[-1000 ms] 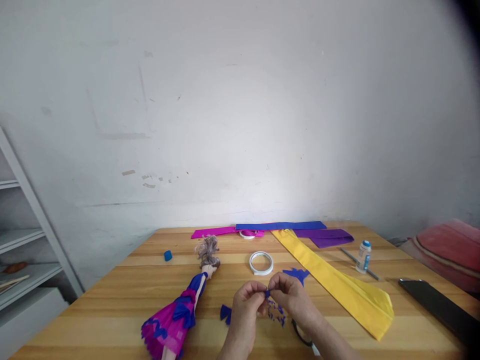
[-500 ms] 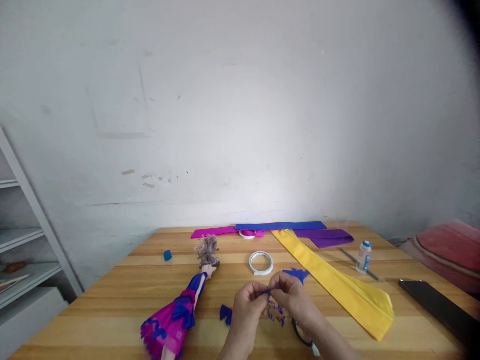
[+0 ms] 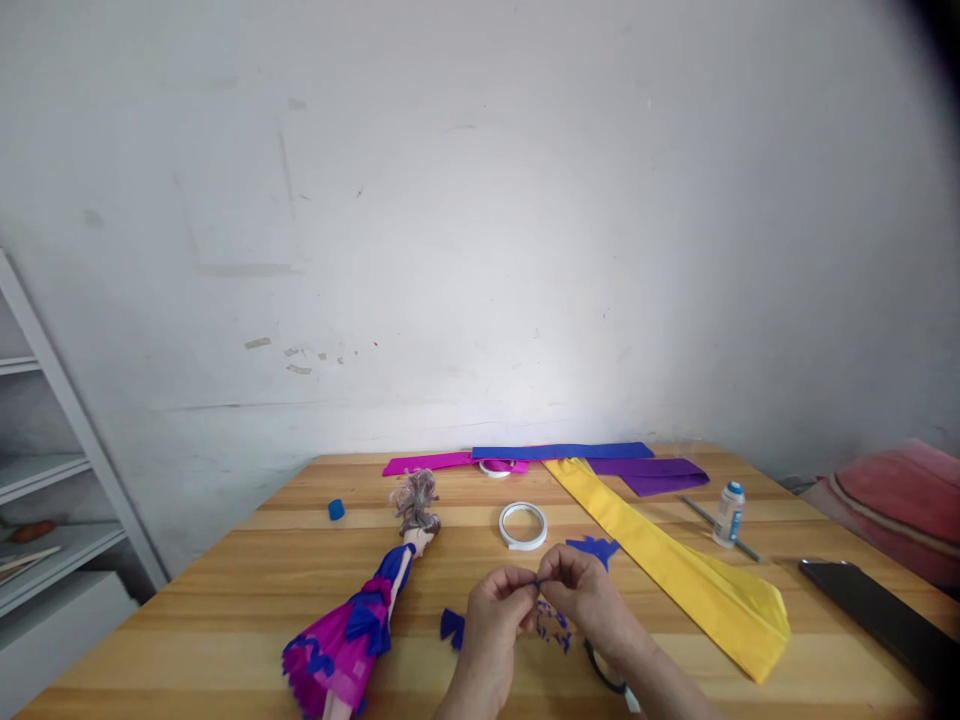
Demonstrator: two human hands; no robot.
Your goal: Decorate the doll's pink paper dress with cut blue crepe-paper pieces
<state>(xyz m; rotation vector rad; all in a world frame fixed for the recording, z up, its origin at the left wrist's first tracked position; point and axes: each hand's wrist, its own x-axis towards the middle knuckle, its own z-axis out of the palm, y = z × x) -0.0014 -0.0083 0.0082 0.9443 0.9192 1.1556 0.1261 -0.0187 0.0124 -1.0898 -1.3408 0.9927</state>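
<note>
My left hand (image 3: 498,606) and my right hand (image 3: 582,592) meet fingertip to fingertip over the table's front middle. Both pinch a tiny piece of blue crepe paper (image 3: 538,585), mostly hidden by the fingers. Below them lie small blue paper scraps (image 3: 553,632). A gathered blue paper piece (image 3: 451,628) rests just left of my left wrist, and a larger cut blue piece (image 3: 594,549) is behind my right hand. Scissors (image 3: 604,672) show partly under my right forearm. To the left lies a doll (image 3: 375,600) in a magenta and blue paper dress.
A white tape roll (image 3: 523,527) lies beyond my hands. Yellow (image 3: 675,580), purple (image 3: 660,473), blue (image 3: 562,451) and magenta (image 3: 427,463) paper strips spread behind and right. A glue bottle (image 3: 728,515), grey stick (image 3: 699,510), black phone (image 3: 877,620) and blue cap (image 3: 336,510) are around.
Less of the blue paper shows between my fingertips now. Both hands have stayed nearly in place, and the things on the table have not moved.
</note>
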